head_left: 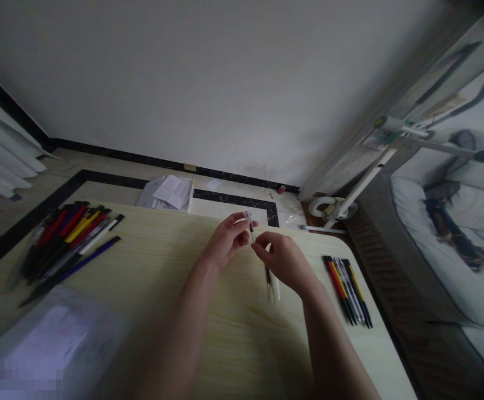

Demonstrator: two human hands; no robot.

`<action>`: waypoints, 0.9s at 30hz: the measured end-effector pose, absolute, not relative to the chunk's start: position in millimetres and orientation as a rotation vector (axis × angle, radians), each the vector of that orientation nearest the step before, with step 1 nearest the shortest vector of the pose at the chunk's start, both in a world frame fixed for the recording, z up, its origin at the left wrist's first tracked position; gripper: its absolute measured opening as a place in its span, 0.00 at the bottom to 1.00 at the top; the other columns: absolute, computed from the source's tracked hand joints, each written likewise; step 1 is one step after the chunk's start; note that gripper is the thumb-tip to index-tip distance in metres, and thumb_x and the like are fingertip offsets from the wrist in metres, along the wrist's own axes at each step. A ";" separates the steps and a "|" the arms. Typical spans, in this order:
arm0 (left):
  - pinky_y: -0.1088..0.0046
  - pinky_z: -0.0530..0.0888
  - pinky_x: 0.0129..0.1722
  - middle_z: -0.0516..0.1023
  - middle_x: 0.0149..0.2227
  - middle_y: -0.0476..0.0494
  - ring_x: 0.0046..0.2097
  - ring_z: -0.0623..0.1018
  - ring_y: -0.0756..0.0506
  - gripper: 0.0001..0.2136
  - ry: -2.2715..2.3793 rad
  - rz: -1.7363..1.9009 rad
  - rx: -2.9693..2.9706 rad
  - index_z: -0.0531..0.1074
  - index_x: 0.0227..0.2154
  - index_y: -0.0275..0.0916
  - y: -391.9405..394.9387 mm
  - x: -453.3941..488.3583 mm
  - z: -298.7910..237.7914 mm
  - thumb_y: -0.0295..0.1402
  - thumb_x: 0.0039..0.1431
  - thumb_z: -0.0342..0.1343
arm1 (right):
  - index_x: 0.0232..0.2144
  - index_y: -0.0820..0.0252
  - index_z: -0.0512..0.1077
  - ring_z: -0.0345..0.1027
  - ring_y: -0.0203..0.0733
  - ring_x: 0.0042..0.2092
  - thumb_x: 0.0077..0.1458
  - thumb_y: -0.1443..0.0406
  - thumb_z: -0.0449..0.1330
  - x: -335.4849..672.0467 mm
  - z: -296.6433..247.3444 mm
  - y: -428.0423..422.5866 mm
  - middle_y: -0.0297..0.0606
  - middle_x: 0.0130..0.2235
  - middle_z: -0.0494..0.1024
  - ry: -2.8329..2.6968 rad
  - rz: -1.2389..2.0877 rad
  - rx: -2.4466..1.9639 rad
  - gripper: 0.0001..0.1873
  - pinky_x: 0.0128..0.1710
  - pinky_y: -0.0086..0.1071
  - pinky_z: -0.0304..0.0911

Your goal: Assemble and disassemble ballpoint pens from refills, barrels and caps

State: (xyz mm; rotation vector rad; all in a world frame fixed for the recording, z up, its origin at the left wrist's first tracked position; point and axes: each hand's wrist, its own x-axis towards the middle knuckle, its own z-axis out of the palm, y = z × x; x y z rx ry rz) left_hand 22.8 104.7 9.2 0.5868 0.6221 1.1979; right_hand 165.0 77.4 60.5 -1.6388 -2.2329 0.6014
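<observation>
Over a pale wooden table [225, 344], my left hand [226, 240] pinches the top end of a thin clear pen [270, 280]. My right hand [283, 260] is closed around the pen's middle, and its lower end sticks out below that hand. The two hands almost touch at the fingertips. A small clear piece shows at the pen's tip between my left fingers; I cannot tell what it is.
A loose heap of red, yellow, black and blue pens [69, 239] lies at the table's left. A neat row of several pens [348, 289] lies at the right edge. A plastic bag [54, 339] sits at front left. Papers [170, 191] lie on the floor beyond.
</observation>
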 end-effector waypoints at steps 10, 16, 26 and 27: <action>0.82 0.65 0.24 0.74 0.35 0.44 0.23 0.68 0.58 0.13 0.601 1.180 0.567 0.68 0.37 0.36 106.1 21.7 7.4 0.31 0.46 0.59 | 0.26 0.59 0.70 0.61 0.33 0.25 0.53 0.62 0.52 166.1 57.9 78.3 0.34 0.25 0.73 -2.223 0.657 -1.600 0.10 0.25 0.27 0.53; 0.82 0.66 0.25 0.74 0.35 0.43 0.24 0.69 0.58 0.13 0.602 1.184 0.565 0.68 0.37 0.36 105.3 21.0 7.4 0.31 0.47 0.58 | 0.27 0.59 0.71 0.62 0.33 0.26 0.52 0.63 0.53 166.4 57.1 78.7 0.35 0.26 0.74 -2.212 0.679 -1.620 0.09 0.25 0.27 0.53; 0.82 0.67 0.25 0.74 0.35 0.44 0.24 0.69 0.58 0.12 0.602 1.191 0.527 0.68 0.36 0.36 105.8 21.1 8.0 0.30 0.46 0.59 | 0.28 0.59 0.70 0.62 0.34 0.26 0.51 0.62 0.54 165.9 58.2 78.2 0.35 0.27 0.74 -2.198 0.702 -1.616 0.08 0.25 0.27 0.53; 0.82 0.67 0.25 0.74 0.35 0.44 0.24 0.69 0.58 0.12 0.598 1.191 0.527 0.68 0.36 0.36 105.7 21.0 7.9 0.30 0.46 0.59 | 0.28 0.58 0.71 0.62 0.34 0.26 0.51 0.62 0.54 166.0 57.9 78.2 0.35 0.27 0.74 -2.196 0.705 -1.612 0.08 0.25 0.27 0.53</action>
